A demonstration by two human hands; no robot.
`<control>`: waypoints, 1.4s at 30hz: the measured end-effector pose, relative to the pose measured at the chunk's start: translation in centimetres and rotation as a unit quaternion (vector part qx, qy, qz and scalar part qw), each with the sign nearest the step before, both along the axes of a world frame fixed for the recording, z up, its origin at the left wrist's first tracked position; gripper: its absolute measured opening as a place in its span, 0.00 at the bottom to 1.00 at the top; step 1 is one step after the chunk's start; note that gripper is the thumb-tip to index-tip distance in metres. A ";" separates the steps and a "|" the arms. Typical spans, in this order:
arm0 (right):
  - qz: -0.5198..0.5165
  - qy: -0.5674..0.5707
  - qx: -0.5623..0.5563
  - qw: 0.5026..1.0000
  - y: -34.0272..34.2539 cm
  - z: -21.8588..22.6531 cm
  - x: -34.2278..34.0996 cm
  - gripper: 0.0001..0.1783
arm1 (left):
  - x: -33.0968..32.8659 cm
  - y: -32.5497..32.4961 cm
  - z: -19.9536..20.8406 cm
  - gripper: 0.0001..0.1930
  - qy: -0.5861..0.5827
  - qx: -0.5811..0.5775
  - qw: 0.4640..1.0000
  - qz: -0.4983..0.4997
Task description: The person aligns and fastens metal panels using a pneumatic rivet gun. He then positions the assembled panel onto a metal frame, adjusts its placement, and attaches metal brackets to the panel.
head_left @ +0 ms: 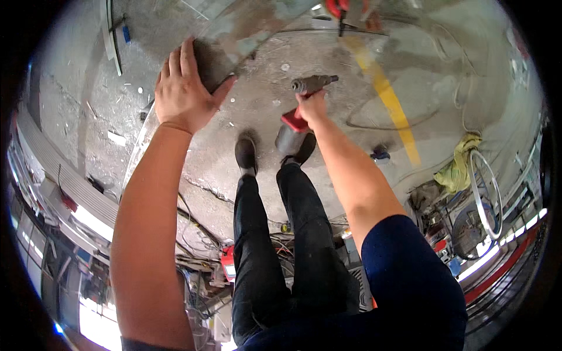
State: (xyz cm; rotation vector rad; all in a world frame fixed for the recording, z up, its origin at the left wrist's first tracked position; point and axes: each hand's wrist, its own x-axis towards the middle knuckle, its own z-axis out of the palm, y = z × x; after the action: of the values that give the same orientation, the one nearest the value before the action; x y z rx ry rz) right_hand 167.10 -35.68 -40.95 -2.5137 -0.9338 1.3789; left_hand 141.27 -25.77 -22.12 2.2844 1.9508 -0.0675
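Rivet gun in the right hand

The right hand (312, 107) wraps around the red handle of a grey rivet gun (316, 83), held above the concrete floor (263, 105) with its nose toward the right. The left hand (186, 93), fingers spread, is at the edge of a sheet panel (249, 29); contact is unclear. A yellow line (387, 96) crosses the floor.

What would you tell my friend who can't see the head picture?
A person's right grip holds a red-handled, gun-shaped tool above a scuffed floor with a yellow stripe. The left grip, open, is at the edge of a mottled panel.
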 end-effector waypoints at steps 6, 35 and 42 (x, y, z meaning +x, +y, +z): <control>0.025 0.091 0.011 0.996 8.1 -7.5 -3.2 0.34 | -0.4 0.0 -0.1 0.52 -0.062 0.000 0.997 -0.037; 0.094 0.030 0.128 0.987 -7.7 24.6 1.5 0.23 | -4.6 -1.6 7.8 0.44 -0.363 -0.199 0.894 0.171; 0.230 0.098 0.042 0.967 -6.9 30.7 -20.7 0.20 | -37.9 -18.6 13.3 0.24 -0.529 0.190 0.578 0.591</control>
State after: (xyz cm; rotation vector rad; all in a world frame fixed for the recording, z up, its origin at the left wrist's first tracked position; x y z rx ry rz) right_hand 146.38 -42.53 -10.23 -2.1273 -1.5595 1.6257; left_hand 103.34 -44.35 -8.77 0.2180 2.1516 1.5018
